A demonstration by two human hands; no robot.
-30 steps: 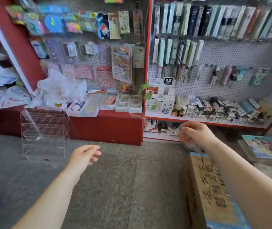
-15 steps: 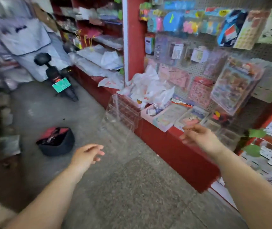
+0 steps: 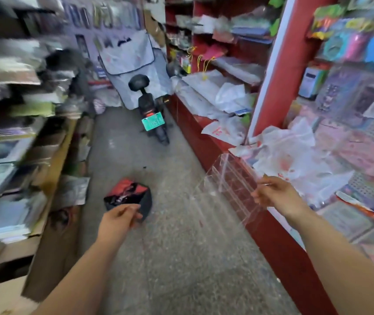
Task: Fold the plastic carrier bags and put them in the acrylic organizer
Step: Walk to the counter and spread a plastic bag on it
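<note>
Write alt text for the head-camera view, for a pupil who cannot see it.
A person's right hand reaches toward a clear acrylic organizer standing against a red counter heaped with white plastic carrier bags; the left hand hovers loosely curled and empty. Ahead in the cluttered shop aisle, a scooter is parked and a red-and-black bag lies on the floor.

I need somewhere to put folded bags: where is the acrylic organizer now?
In the head view, right of centre: the acrylic organizer stands against the red counter, below the heap of plastic bags, just left of the right hand.
</note>
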